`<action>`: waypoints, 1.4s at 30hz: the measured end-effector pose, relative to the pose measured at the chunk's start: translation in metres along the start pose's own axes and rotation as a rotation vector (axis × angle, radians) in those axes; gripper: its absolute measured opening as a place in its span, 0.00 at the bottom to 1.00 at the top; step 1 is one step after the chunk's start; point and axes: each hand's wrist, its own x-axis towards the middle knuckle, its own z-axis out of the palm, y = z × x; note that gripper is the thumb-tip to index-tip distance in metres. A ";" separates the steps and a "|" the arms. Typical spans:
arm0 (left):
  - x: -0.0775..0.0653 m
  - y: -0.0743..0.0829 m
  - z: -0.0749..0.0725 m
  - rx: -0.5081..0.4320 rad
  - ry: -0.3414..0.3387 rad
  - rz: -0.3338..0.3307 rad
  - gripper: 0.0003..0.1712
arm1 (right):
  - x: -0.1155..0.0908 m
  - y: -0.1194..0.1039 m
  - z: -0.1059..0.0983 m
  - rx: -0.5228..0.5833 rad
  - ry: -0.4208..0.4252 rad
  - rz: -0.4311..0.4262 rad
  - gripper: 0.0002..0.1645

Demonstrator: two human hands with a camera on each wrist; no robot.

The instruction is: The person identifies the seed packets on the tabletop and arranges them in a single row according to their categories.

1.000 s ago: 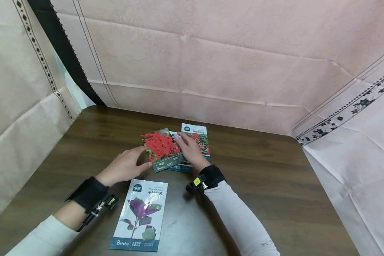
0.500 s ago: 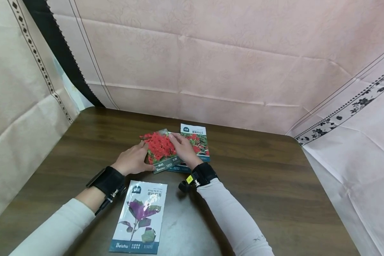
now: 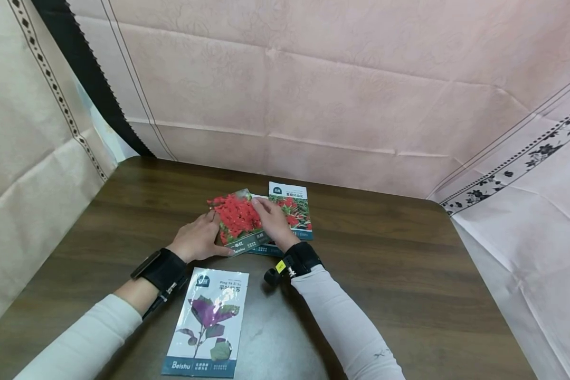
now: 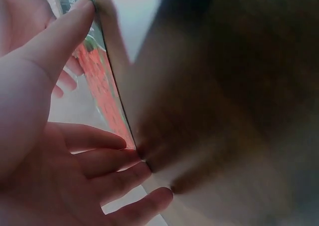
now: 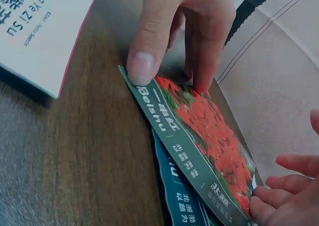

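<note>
Up front, a purple-leaf packet lies flat. Beyond it, the left hand holds the red-flowered packet by its left edge, fingers spread; the right hand touches the opposite side (pinching? can't tell). Farther back lies a white-topped packet!

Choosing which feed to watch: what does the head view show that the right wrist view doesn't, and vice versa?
Head only: black wristbands, white cloth sleeves, and the purple plant printed on the flat white packet with a blue band.

Right wrist only: the left hand close enough to show its thumbnail.

Both: that hand, the right hand, the flat red-flowered packet with a green band they touch, a teal-banded packet partly beneath, and part of the white packet.
</note>
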 end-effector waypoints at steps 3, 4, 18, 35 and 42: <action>0.000 0.000 0.000 0.009 0.009 -0.001 0.59 | 0.001 0.000 -0.001 0.031 0.014 0.020 0.33; 0.000 0.000 0.001 0.012 0.013 0.000 0.59 | 0.001 0.000 -0.001 0.045 0.016 0.026 0.33; 0.001 -0.002 0.003 0.042 0.032 0.025 0.58 | 0.000 0.002 -0.008 0.174 0.084 -0.039 0.22; 0.001 -0.004 0.003 0.054 0.001 0.013 0.58 | -0.001 0.000 -0.008 -0.036 0.151 -0.115 0.15; -0.001 -0.007 0.002 0.027 0.002 0.015 0.59 | -0.005 -0.001 -0.005 -0.147 0.190 -0.167 0.14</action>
